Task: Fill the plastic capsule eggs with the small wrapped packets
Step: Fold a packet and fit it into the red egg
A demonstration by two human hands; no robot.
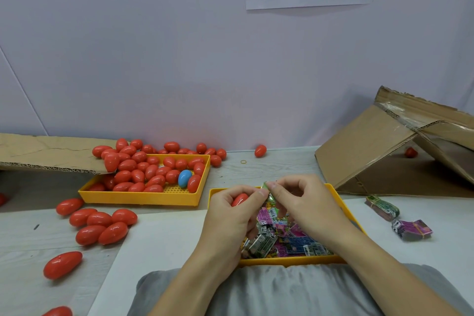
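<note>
Red plastic is what we see most of: capsule eggs lie heaped in a yellow tray [143, 197] at about ten o'clock from our hands, with a single blue egg [184, 178] among them near the tray's right end. More red eggs spill behind that tray against the pale wall, and a loose cluster of red eggs [102, 224] sits on the table at nine o'clock, with others strewn lower toward seven o'clock.

Our left hand [230, 215] is curled around one red egg [239, 199], which shows between thumb and fingers; whether the egg is whole or a half we cannot tell. Our right hand [305, 202] pinches a green wrapped packet [268, 188] between thumb and forefinger, and the left thumb tip meets the same packet, so both hands touch it just above the egg.

Directly beneath the hands, at six o'clock, a second yellow tray [346, 208] holds a jumble of small wrapped packets [289, 241] in pink, green, blue and black-and-white print. It rests on a white sheet [159, 238] at the table's near edge, touching our grey clothing.

At three o'clock two banded bundles of packets lie on the table, one green [383, 208], one purple [411, 229]. Beyond them, at two o'clock, a flattened cardboard box [372, 146] leans up, with one red egg under its flap. Another cardboard sheet [51, 154] lies at ten o'clock, overlapping the egg tray's left corner. A lone red egg [260, 150] rests by the wall at twelve o'clock.
</note>
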